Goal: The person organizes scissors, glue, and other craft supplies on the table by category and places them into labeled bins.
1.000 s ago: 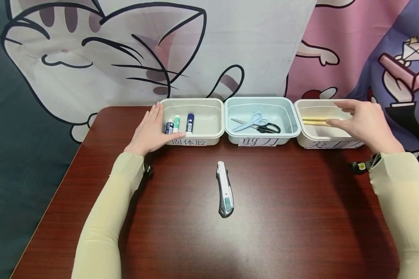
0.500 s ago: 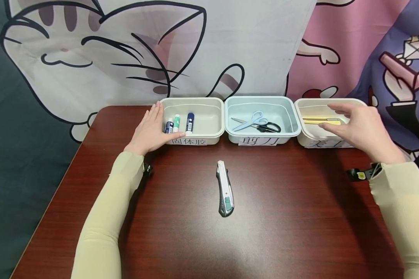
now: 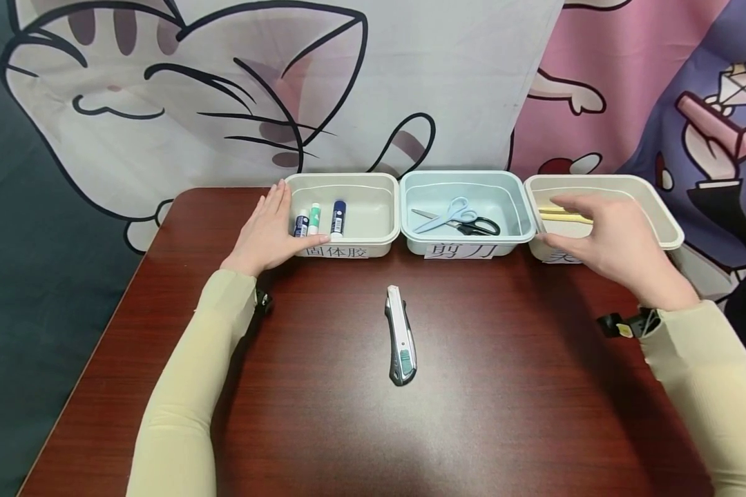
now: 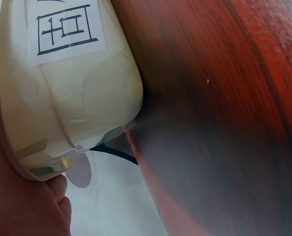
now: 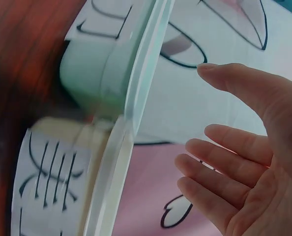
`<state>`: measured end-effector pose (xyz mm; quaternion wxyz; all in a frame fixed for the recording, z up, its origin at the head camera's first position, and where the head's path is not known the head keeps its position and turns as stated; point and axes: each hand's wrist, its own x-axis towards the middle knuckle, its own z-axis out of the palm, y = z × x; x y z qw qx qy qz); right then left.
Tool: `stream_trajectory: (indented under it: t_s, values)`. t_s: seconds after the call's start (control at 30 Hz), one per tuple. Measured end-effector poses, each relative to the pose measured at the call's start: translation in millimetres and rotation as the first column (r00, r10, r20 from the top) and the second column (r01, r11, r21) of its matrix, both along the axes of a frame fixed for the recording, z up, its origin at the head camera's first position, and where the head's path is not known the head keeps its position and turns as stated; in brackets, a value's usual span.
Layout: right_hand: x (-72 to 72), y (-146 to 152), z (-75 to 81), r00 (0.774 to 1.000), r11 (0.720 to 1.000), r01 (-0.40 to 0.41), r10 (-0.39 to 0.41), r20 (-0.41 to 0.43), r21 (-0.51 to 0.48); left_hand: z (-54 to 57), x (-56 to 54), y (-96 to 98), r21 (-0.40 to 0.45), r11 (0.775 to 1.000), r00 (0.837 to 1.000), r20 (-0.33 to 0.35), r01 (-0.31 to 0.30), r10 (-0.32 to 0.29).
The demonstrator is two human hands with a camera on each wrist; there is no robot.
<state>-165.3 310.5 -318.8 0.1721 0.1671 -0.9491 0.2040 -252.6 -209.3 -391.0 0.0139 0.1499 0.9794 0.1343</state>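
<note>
My left hand (image 3: 267, 231) rests on the left end of the cream bin (image 3: 373, 217), fingers straight along its side and thumb over the front rim. In that bin are two blue glue sticks (image 3: 338, 219) and a green one (image 3: 313, 219). My right hand (image 3: 618, 248) hovers over the front left of the right-hand cream bin (image 3: 653, 217), thumb and fingers spread apart. Nothing is between them in the right wrist view. Slim yellow tools (image 3: 562, 216) lie in this bin, partly hidden by the hand. A grey utility knife (image 3: 400, 338) lies mid-table.
Between the cream bins stands a light blue bin (image 3: 512, 207) holding light blue scissors (image 3: 458, 208) and black-handled scissors (image 3: 486, 226). Paper labels (image 3: 458, 251) with Chinese characters mark the bin fronts. A printed cloth (image 3: 466, 90) hangs behind the brown table (image 3: 323, 414).
My right hand has moved left and toward me across the right-hand bin, uncovering its right end. The left hand, the bins and the utility knife have stayed put.
</note>
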Motion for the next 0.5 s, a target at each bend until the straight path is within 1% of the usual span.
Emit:
stream_trajectory:
  t_s: [0.13,0.33,0.5]
  values:
    - [3.2,-15,-1.8,0.999,0.999,-0.039,0.039,-0.013,-0.011,0.3,0.4,0.4,0.004,1.000,1.000,-0.003,-0.001,0.001]
    - [9.1,-39,-12.1,0.996,0.997,-0.076,0.077,0.050,-0.017,0.3,1.1,0.9,0.012,1.000,1.000,-0.003,-0.002,0.002]
    - [17.4,-62,-20.3,0.985,0.991,-0.128,0.132,0.111,-0.039,0.6,0.4,0.3,0.006,1.000,1.000,-0.007,0.000,0.000]
